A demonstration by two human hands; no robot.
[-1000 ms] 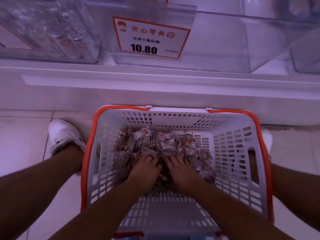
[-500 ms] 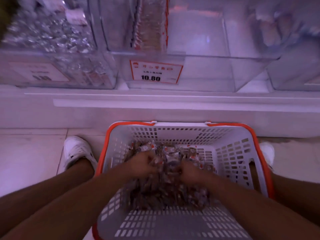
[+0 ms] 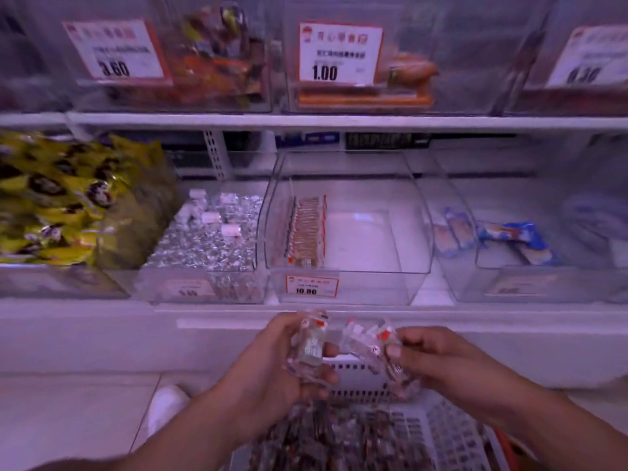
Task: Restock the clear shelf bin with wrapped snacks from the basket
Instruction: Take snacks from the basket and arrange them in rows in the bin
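My left hand (image 3: 272, 362) and my right hand (image 3: 445, 362) together hold a bunch of clear-wrapped snacks (image 3: 353, 348) with red marks, lifted above the white basket (image 3: 452, 436). More wrapped snacks (image 3: 326, 440) lie in the basket below. Straight ahead on the lower shelf stands the clear shelf bin (image 3: 384, 287) with a 10.80 price tag (image 3: 312, 286). One upright row of the same snacks (image 3: 306, 229) stands along its left side; the remainder of its floor is bare.
A bin of silver-wrapped sweets (image 3: 210, 239) stands left of the clear bin, yellow packets (image 3: 61, 198) further left. Blue-and-white packs (image 3: 509, 236) fill the bin on the right. An upper shelf (image 3: 306, 121) carries more bins. My white shoe (image 3: 166, 409) is on the floor.
Both hands closed on a bunch of snacks in the basket and lifted it up toward the shelf. My view tilted upward, bringing the shelf bins into sight.
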